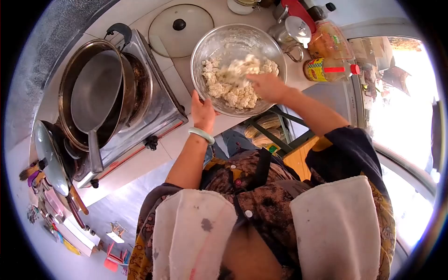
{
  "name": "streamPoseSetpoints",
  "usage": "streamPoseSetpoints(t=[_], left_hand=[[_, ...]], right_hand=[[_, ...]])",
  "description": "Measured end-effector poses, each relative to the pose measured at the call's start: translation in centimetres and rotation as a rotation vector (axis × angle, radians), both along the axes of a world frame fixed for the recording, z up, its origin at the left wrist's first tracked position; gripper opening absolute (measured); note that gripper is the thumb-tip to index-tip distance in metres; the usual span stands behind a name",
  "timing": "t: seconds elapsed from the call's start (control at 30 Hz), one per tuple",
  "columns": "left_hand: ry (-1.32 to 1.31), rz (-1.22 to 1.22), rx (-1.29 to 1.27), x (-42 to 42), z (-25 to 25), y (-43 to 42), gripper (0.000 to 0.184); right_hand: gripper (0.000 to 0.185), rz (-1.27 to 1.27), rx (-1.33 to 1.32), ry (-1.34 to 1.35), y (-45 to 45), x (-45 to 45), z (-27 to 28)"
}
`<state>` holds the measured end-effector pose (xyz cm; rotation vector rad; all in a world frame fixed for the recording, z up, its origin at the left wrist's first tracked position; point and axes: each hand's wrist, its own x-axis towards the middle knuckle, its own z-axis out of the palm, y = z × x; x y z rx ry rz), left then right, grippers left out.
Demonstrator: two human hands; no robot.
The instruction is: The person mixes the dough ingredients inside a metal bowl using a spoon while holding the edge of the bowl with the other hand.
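Observation:
A wide metal bowl (201,46) stands on the tiled counter, with lumpy, pale dough (239,98) inside. My left hand (203,112), with a light green bangle at the wrist, holds the bowl's near left rim, its thumb up along the outside. Over the right part of the bowl is my right hand (267,87), its fingers bent inward above the dough. Motion blurs the dough beside those fingertips, and what they hold, if anything, cannot be made out.
Left of the bowl, a gas stove (161,100) carries stacked pans (95,88). A glass lid (163,30) lies behind. At right stand a metal pot (284,35) and an oil bottle (329,70). Below the counter is a green metal frame (280,112).

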<state>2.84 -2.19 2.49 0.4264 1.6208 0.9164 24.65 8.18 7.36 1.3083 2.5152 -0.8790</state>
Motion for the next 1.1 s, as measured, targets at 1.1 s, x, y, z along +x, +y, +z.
streamPoseSetpoints(t=[1.1], left_hand=[[0.035, -0.245, 0.016, -1.8, 2.1, 0.8, 0.075]], right_hand=[[0.036, 0.078, -0.134, 0.169, 6.3, -5.9, 0.4]])
